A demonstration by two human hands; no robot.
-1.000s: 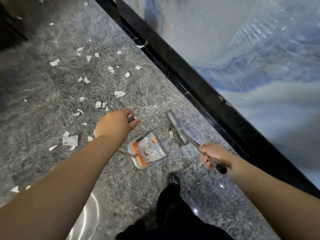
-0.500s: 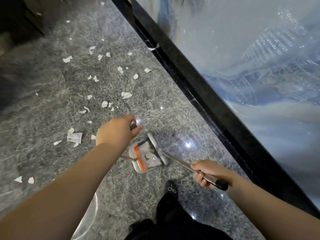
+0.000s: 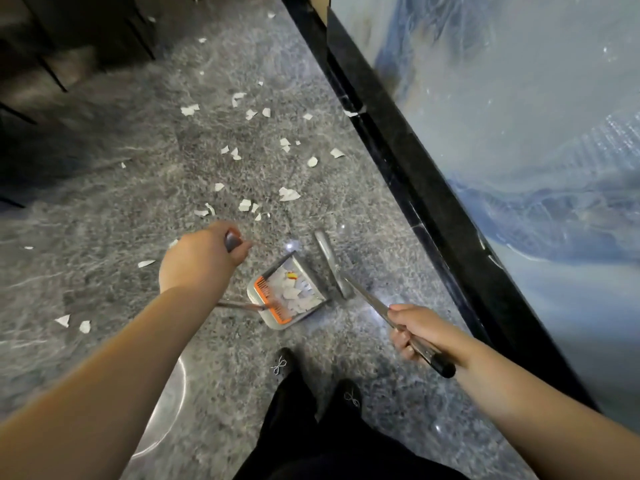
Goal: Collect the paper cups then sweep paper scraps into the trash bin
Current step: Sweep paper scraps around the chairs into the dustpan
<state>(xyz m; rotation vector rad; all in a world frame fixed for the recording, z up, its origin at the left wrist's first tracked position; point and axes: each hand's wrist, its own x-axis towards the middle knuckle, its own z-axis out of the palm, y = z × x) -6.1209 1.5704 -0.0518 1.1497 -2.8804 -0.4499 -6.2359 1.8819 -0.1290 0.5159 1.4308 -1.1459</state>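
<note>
- Head view: the left hand (image 3: pixel 199 263) grips the top of the dustpan handle (image 3: pixel 232 241), fingers wrapped round it.
- The dustpan (image 3: pixel 287 294) sits on the grey floor (image 3: pixel 104 209) between the two hands, holding white paper scraps beside its orange comb edge.
- The right hand (image 3: pixel 420 332) clasps the broom handle (image 3: pixel 408 336); the broom head (image 3: pixel 330 265) stands just beside the pan's open side, ahead of that hand.
- More paper scraps (image 3: pixel 289 194) lie scattered on the floor beyond the left hand.
- A shiny metal bin rim (image 3: pixel 173 393) shows under the left forearm.
</note>
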